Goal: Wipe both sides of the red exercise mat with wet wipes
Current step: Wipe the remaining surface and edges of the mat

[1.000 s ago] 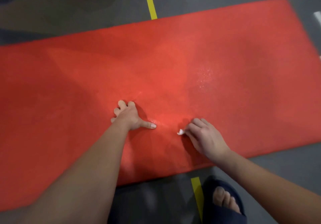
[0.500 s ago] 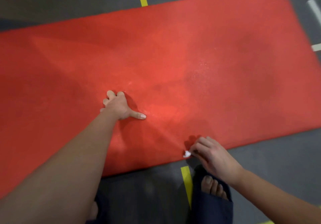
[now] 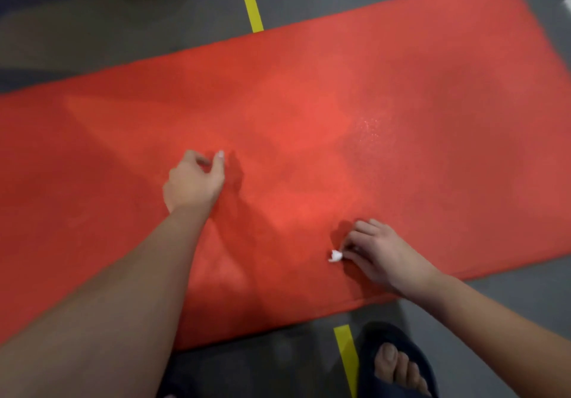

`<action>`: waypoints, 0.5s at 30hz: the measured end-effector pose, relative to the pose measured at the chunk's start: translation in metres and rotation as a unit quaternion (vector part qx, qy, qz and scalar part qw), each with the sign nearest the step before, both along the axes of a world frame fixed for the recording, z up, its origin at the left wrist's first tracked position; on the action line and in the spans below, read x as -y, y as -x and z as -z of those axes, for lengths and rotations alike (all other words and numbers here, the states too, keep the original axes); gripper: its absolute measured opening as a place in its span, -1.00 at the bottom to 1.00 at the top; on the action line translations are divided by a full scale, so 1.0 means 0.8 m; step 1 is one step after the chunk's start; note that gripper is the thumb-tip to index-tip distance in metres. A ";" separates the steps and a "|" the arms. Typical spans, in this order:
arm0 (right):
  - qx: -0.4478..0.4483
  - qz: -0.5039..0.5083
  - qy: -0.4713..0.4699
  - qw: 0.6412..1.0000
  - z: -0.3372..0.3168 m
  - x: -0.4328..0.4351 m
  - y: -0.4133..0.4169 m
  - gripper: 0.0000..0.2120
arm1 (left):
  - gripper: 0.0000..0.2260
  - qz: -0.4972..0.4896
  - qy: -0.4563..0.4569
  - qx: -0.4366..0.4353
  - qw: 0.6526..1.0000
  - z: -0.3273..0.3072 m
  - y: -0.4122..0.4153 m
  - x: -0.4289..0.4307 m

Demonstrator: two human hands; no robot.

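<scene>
The right hand (image 3: 383,255) lies low on the mat, and its fingertips pinch a small, crumpled white wipe (image 3: 335,256) which touches the red surface near the front edge. The left hand (image 3: 194,181) is further in, over the middle of the mat. Its fingers are loosely bent with the thumb pointing forward, and it holds nothing. I cannot tell if it touches the mat or is just above it.

The red mat (image 3: 309,104) is a long rectangle, lying flat and a little diagonal on the floor. Its front edge runs just below the right wrist, and its far edge and right end are both in view. Its left end goes out of the picture. Much free red surface remains around both hands.

The mat looks matte and finely grained, and a small patch (image 3: 369,129) beyond the right hand glitters.

The floor (image 3: 92,27) is dark grey and smooth, with yellow tape lines (image 3: 251,2) beyond the mat and one more strip in front of it. Beside this strip stands a foot in a dark open slipper (image 3: 398,363).
</scene>
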State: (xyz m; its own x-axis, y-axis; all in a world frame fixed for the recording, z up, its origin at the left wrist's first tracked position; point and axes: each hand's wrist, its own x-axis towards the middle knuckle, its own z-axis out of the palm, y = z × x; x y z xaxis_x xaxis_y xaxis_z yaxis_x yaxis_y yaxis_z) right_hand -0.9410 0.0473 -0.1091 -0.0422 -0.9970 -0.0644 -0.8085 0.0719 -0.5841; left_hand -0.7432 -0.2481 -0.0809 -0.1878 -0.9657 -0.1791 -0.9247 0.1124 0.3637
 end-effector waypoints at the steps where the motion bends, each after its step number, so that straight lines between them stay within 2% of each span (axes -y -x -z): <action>1: -0.010 -0.016 0.001 1.000 0.002 0.007 0.008 -0.95 | -0.59 0.015 0.069 -0.013 0.997 0.005 0.007 0.001; 3: -0.036 -0.006 0.015 0.999 0.007 0.041 0.026 -0.85 | -0.50 0.086 0.140 -0.017 0.986 0.020 0.024 0.004; 5: -0.057 0.051 0.036 0.996 0.014 0.086 0.043 -0.82 | -0.42 0.159 0.152 0.019 0.975 0.035 0.046 0.009; 7: -0.070 0.097 0.030 0.992 0.016 0.111 0.049 -0.86 | -0.37 0.200 0.145 0.060 0.967 0.045 0.067 0.017; 9: -0.076 0.097 0.032 0.992 0.015 0.104 0.044 -0.85 | -0.34 0.195 0.117 0.076 0.971 0.055 0.084 0.026; 12: -0.064 0.080 0.031 0.994 0.006 0.090 0.044 -0.82 | -0.33 0.134 0.105 0.089 0.981 0.072 0.090 0.031; 15: -0.116 0.071 0.038 0.990 0.007 0.110 0.058 -0.83 | -0.34 0.121 0.121 0.077 0.982 0.079 0.095 0.033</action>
